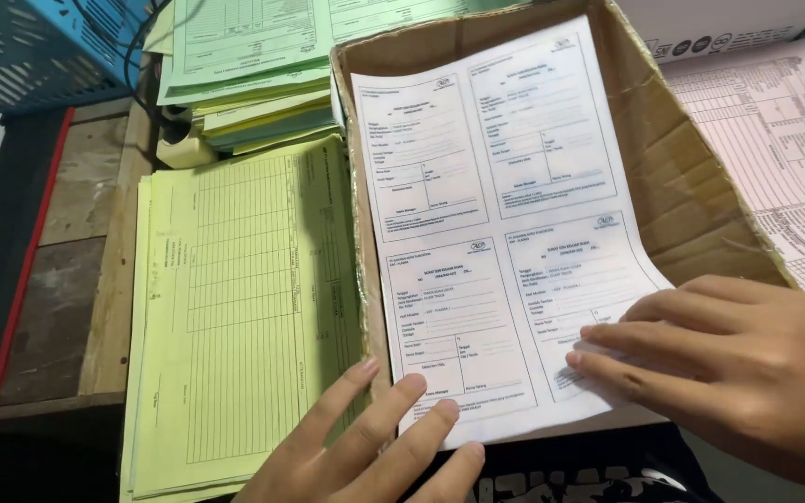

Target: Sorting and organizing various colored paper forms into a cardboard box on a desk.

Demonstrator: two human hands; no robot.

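Both hands, partly cut off, press the white form sheet.

Left of my left hand, the wooden bench carries a yellow form stack; a cardboard box sits beside it.

An office or print-shop paperwork station: stacks of yellow forms lie just left of the left hand, green forms beyond, pink sheets past the right hand, a blue crate far left.
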